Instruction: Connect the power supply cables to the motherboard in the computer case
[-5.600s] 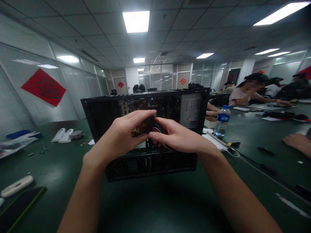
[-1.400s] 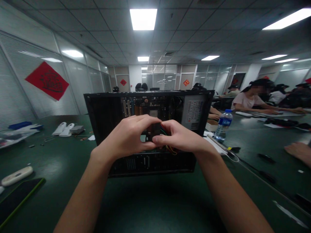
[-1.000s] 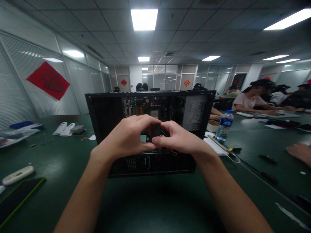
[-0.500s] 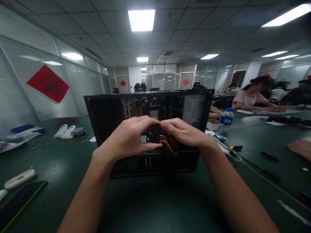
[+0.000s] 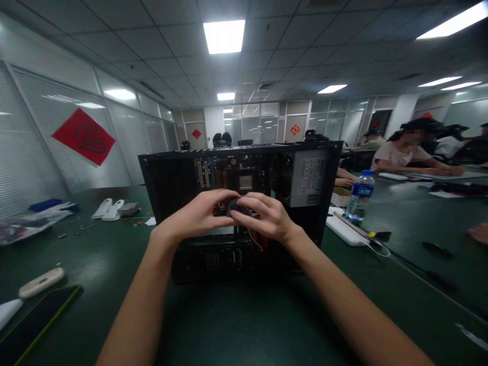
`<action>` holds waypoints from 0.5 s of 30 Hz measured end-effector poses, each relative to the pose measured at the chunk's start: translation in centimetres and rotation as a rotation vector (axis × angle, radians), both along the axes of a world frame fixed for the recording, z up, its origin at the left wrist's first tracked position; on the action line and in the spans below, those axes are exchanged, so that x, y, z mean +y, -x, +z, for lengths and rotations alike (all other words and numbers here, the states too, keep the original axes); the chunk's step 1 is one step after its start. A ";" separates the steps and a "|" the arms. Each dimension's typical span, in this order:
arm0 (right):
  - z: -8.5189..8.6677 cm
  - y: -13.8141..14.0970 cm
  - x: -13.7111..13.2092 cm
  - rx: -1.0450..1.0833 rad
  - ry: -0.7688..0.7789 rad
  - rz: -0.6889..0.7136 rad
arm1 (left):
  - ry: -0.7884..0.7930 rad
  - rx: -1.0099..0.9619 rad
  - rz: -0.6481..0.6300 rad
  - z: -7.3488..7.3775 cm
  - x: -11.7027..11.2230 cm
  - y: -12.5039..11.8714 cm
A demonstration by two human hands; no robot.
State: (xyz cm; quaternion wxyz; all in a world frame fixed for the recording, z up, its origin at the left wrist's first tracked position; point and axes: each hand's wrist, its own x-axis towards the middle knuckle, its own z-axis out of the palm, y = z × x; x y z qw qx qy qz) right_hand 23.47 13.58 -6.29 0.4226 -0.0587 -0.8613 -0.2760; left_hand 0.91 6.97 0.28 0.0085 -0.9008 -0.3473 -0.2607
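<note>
One connector (image 5: 231, 205), long axis roughly upright, wires (image 5: 256, 239) rightward, snug in left hand (image 5: 194, 215) and right hand (image 5: 265, 215) fingers

The computer case (image 5: 166, 185) stands on the tabletop (image 5: 102, 277). In its top right corner is the power supply (image 5: 309, 178), and directly left of this, a fan (image 5: 282, 175). Before the open side of the case are the left hand (image 5: 195, 213) and the right hand (image 5: 271, 217), with a connector (image 5: 231, 205) between them. Right of the case stands a bottle (image 5: 360, 195); a small box (image 5: 341, 197) is just left of it. A plastic bag (image 5: 28, 229) lies near the tabletop's left edge.
</note>
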 end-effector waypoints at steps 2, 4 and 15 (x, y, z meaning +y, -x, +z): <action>-0.2 0.3 0.1 -0.019 0.006 0.025 | 0.072 -0.006 -0.009 -0.1 0.1 0.1; -0.3 0.4 0.2 -0.034 0.015 0.039 | 0.126 -0.021 -0.023 -0.3 0.3 0.2; -0.5 0.6 0.9 -0.132 0.261 -0.498 | 0.160 0.007 0.204 -3.2 3.3 -0.4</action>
